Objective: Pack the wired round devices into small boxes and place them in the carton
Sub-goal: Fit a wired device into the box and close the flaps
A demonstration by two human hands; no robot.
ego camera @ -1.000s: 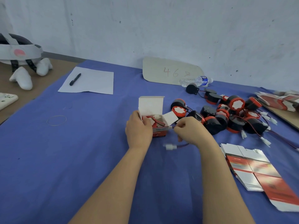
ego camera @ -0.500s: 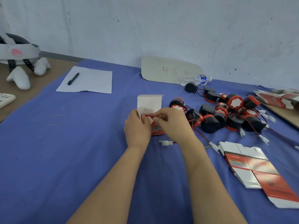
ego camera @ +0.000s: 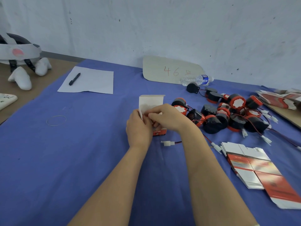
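Note:
A small red and white box [ego camera: 158, 132] stands on the blue cloth at centre, its white lid flap [ego camera: 151, 101] upright. My left hand [ego camera: 139, 128] grips the box's left side. My right hand [ego camera: 167, 117] covers the box's open top, fingers pressing on a side flap. What lies inside is hidden by my hands. A red and black wire with a white plug [ego camera: 167, 143] trails on the cloth below the box. A pile of black and red round devices [ego camera: 228, 115] with wires lies to the right.
Flat unfolded box blanks [ego camera: 254, 167] lie at the lower right, and another stack [ego camera: 281, 99] at the far right. A cardboard sign [ego camera: 171, 70], a water bottle [ego camera: 197, 79], paper with a pen [ego camera: 88, 80] and a rubber band [ego camera: 56, 120] lie on the cloth.
My right hand moved left from beside the box onto its open top. The loose right side flap is now under my fingers. My left hand stayed on the box.

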